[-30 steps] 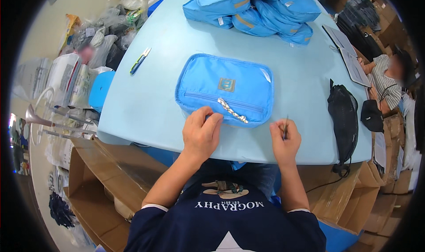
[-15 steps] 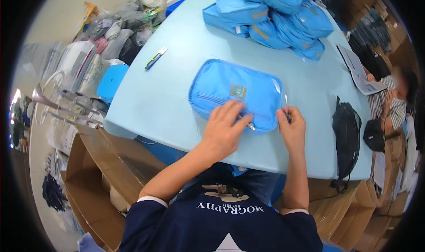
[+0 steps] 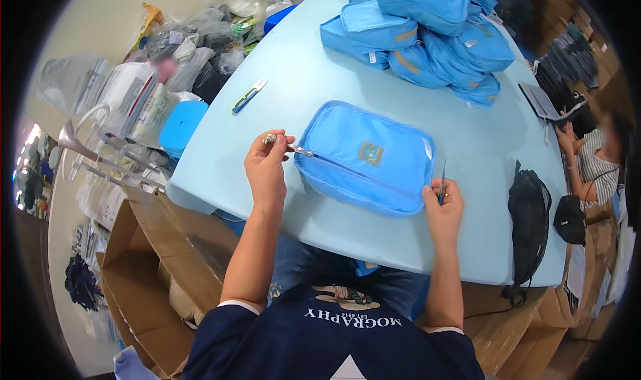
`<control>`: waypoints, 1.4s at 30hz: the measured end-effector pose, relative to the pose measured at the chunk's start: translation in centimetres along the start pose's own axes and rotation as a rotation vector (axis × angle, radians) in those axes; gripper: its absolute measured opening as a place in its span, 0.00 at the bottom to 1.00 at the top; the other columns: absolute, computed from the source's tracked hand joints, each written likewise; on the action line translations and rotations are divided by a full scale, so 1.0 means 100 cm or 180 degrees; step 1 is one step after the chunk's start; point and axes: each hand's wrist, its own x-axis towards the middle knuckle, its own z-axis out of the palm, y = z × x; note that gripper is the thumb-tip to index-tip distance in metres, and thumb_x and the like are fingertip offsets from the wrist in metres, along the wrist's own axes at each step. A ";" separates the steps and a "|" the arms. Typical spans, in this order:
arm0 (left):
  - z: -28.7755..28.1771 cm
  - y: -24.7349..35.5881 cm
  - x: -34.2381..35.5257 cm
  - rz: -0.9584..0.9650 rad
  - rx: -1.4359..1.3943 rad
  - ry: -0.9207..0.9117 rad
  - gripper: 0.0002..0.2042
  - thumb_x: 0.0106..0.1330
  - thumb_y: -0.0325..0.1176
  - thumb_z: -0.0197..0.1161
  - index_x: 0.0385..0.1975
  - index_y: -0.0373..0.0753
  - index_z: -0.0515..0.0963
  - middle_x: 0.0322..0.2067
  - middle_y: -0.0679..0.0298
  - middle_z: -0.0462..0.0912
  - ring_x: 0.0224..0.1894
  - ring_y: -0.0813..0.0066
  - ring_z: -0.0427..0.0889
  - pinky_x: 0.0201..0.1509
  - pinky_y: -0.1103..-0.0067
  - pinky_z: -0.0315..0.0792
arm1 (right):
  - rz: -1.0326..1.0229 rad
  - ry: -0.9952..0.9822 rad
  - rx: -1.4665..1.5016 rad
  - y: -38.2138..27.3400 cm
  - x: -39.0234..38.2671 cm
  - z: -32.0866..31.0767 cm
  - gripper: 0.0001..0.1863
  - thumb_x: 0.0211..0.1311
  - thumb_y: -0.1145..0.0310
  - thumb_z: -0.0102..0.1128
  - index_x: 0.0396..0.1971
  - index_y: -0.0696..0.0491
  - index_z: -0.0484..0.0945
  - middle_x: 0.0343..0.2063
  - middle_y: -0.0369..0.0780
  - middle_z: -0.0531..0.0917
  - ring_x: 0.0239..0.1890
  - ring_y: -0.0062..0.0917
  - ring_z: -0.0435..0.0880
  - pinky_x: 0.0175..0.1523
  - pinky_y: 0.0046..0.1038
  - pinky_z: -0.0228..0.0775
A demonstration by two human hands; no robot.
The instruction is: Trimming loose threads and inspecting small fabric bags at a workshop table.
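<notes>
Head view: a person's left hand pinched the silvery braided cord pull of a blue rectangular fabric pouch.
The pouch lay on the pale blue tabletop, the cord at its left end; the right hand, closed around a slim pointed metal tool, was at its right edge, before a heap of blue pouches.
</notes>
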 end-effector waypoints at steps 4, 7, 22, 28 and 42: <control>0.014 0.003 -0.025 0.2636 0.2037 0.0451 0.14 0.52 0.19 0.60 0.41 0.35 0.74 0.36 0.59 0.78 0.40 0.67 0.76 0.43 0.74 0.68 | -0.0272 0.0156 -0.0569 -0.013 -0.003 0.003 0.09 0.54 0.74 0.62 0.33 0.60 0.73 0.25 0.34 0.75 0.26 0.15 0.71 0.31 0.19 0.64; 0.031 0.004 -0.055 0.3016 0.2622 -0.1551 0.14 0.48 0.22 0.63 0.36 0.34 0.73 0.35 0.56 0.76 0.41 0.59 0.75 0.44 0.69 0.67 | -0.0921 0.0228 -0.1278 -0.040 -0.002 0.010 0.10 0.51 0.73 0.64 0.32 0.59 0.73 0.25 0.39 0.76 0.26 0.23 0.75 0.33 0.23 0.67; 0.032 -0.008 -0.033 0.2758 0.3512 -0.2017 0.26 0.49 0.25 0.59 0.52 0.34 0.67 0.50 0.50 0.70 0.51 0.56 0.70 0.36 0.71 0.70 | -0.1011 -0.1006 -0.2473 -0.063 0.032 0.076 0.19 0.44 0.63 0.70 0.34 0.55 0.74 0.31 0.44 0.78 0.35 0.39 0.80 0.38 0.38 0.71; 0.024 0.003 -0.021 0.3165 0.3669 -0.2503 0.26 0.48 0.24 0.55 0.52 0.35 0.68 0.51 0.58 0.71 0.49 0.62 0.73 0.40 0.76 0.74 | -0.2000 -0.1083 -0.2367 -0.056 0.045 0.073 0.15 0.41 0.68 0.68 0.30 0.53 0.74 0.29 0.41 0.78 0.30 0.37 0.80 0.30 0.37 0.71; 0.072 -0.024 0.015 0.2022 0.3690 -0.2501 0.08 0.50 0.35 0.59 0.29 0.40 0.77 0.38 0.56 0.79 0.44 0.56 0.76 0.44 0.63 0.70 | -0.2869 -0.0350 -0.1486 -0.057 0.029 0.070 0.10 0.36 0.78 0.60 0.22 0.53 0.70 0.20 0.38 0.74 0.18 0.32 0.75 0.22 0.31 0.66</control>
